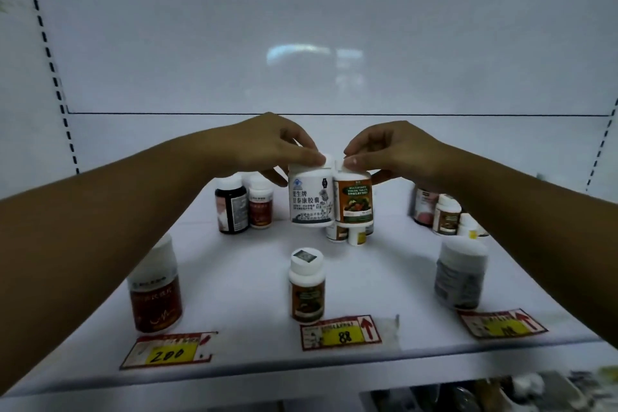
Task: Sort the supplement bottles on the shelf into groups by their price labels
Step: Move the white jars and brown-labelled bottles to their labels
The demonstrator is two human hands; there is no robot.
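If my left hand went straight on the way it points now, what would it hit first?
Most likely the right hand: the left hand, gripping the white bottle, points rightward at it, thumbs almost meeting. The right hand holds the orange-labelled bottle alongside. Depth is unclear.

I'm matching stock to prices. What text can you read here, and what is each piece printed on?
"200": left price label.
"88": middle price label.
"生牌 甘泰康胶囊": white bottle, gripped by the left hand.
"MULTI-VITAMIN MINERAL TABLETS": orange-green bottle, gripped by the right hand.
Right price label: number too blurred to read.
Other bottles: print too blurred to read.
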